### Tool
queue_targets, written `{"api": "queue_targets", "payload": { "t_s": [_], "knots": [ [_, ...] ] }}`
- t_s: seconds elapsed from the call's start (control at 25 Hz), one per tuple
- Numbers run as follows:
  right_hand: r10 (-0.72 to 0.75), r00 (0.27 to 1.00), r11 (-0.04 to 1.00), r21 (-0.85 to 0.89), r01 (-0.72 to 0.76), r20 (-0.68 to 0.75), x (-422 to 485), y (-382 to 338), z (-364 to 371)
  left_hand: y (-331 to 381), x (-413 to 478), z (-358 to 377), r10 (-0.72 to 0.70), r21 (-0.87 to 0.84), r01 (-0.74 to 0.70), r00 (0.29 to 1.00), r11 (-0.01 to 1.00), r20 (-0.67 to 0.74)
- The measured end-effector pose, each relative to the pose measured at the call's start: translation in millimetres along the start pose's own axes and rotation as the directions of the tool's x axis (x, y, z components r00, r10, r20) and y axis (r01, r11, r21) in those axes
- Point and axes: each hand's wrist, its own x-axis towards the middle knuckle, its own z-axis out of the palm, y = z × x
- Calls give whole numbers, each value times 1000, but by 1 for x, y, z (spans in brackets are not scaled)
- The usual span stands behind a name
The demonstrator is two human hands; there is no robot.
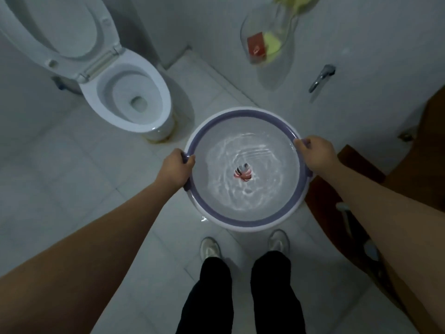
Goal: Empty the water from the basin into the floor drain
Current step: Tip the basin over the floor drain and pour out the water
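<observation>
A round white basin with a purple rim (240,224) hangs level over the tiled floor, held at both sides. My left hand (174,167) grips its left edge and my right hand (314,153) grips its right edge. Rippling water (245,160) fills the basin, with a small red-and-dark mark at the centre of its bottom. No floor drain shows in this view; the floor under the basin is hidden.
An open white toilet (131,97) stands to the left of the basin. A metal tap (321,77) juts from the right wall, and a clear hanging bag (265,47) is above it. A brown wooden door (409,165) lies at right. My two shoes (245,245) stand below the basin.
</observation>
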Motion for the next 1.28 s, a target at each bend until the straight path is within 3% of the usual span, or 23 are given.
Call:
{"api": "queue_targets", "payload": {
  "t_s": [0.4,0.72,0.96,1.28],
  "knots": [
    [21,998,987,-163,-10,62,154,122,205,-132,165,188,0,64,-4,998,998,69],
    [-42,999,964,-264,42,5,296,212,336,-212,297,347,-10,15,10,999,1000,31],
    [-120,992,952,-289,105,-35,365,234,376,-219,367,392,33,-3,-33,999,999,-11],
    [-139,987,951,-288,110,-83,384,222,362,-202,392,396,26,-17,-27,999,1000,-30]
  ]
}}
